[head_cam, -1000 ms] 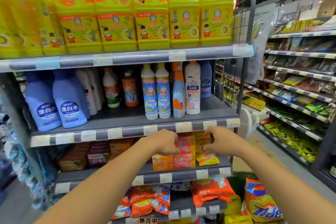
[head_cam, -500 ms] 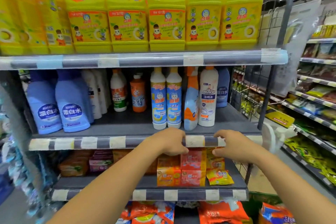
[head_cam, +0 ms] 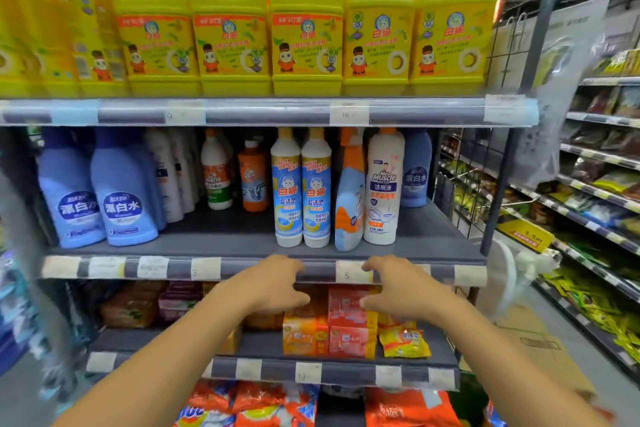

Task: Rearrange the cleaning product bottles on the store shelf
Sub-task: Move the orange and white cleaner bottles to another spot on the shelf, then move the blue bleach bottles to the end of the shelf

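Middle grey metal shelf (head_cam: 221, 243), left to right: two pale-blue plastic bleach bottles (head_cam: 100, 191), two white-and-blue squeeze bottles (head_cam: 300, 191), an orange-and-blue spray bottle (head_cam: 349, 204), a white toilet-cleaner bottle (head_cam: 383, 187). I see my left hand (head_cam: 273, 284) and right hand (head_cam: 401, 288) at the shelf's front edge, fingers apart, holding nothing.

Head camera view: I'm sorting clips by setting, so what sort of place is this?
Most likely a supermarket aisle. Yellow jugs stand in a row of the same product, price tags line the shelf edges, and another stocked rack stands to the right.
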`<state>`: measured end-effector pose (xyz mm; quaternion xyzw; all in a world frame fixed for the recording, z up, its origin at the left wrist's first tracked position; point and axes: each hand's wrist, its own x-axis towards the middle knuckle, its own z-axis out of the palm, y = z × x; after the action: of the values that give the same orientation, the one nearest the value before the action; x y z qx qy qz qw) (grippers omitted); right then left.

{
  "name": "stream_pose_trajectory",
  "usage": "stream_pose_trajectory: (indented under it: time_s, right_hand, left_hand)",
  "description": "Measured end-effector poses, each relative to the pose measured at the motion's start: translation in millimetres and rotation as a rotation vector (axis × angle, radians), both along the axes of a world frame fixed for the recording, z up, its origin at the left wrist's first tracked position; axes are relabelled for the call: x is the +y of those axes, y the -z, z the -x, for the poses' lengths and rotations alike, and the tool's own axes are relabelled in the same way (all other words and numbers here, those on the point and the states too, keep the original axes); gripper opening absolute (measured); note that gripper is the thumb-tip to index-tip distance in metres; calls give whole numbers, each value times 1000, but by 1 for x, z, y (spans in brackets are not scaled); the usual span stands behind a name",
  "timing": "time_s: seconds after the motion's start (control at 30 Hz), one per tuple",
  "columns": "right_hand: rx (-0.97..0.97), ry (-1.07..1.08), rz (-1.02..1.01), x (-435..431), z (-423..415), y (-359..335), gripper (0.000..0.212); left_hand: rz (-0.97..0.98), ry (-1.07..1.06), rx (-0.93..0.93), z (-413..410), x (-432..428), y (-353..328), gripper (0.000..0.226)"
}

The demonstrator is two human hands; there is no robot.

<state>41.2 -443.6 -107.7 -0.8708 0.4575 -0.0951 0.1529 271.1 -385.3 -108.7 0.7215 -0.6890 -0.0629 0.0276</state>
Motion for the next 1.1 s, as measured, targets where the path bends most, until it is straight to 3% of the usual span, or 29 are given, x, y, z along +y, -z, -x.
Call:
stream_pose_trajectory:
  time_s: [0.27,0.77,0.97,1.1]
  right_hand:
    - [-38,-194,-57,47,-52,-3,67]
    - [-8,-319,53,68,-248,-31,68]
    - [-138,-305,13,53,-356,-38,69]
    - [-401,-179,-70,40,-414,-31,65]
  left_hand:
    - [-106,-156,-7,-44,79,11,64]
    - [-5,-355,65,-222,125,-9,65]
    - [169,-364,18,-309,110,-29,58]
    - [323,-384,53,-350,98,-35,49]
